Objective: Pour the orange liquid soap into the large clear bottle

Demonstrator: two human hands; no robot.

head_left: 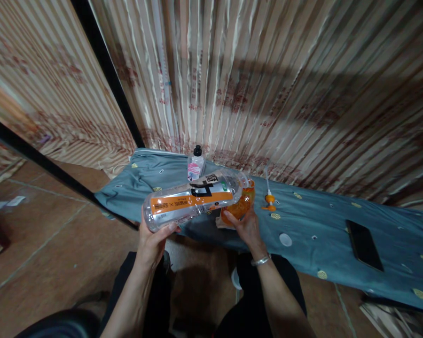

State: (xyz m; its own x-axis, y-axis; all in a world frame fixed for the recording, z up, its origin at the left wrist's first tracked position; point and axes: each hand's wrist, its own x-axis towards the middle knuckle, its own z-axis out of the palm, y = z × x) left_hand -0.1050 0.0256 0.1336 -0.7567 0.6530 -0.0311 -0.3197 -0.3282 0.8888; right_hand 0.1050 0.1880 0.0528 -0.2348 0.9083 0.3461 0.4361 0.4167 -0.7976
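My left hand [153, 244] is wrapped round the base of a large clear plastic bottle [190, 201] with an orange and silver label. The bottle is tilted nearly flat, its neck pointing right. Its mouth is at the top of an orange translucent bottle [238, 209], which my right hand [246, 227] grips from the right side. Whether the two mouths touch I cannot tell. Under the orange bottle lies a beige cloth or paper [224, 222]. To the right of it rests an orange pump top [269, 203] with a clear tube.
A small clear bottle with a black cap [196, 164] stands behind the large bottle. On the blue-green patterned cloth [324, 220] lie a round white lid [285, 240] and a black phone [364, 245]. Striped curtains [211, 70] hang behind; black poles [109, 70] stand at left.
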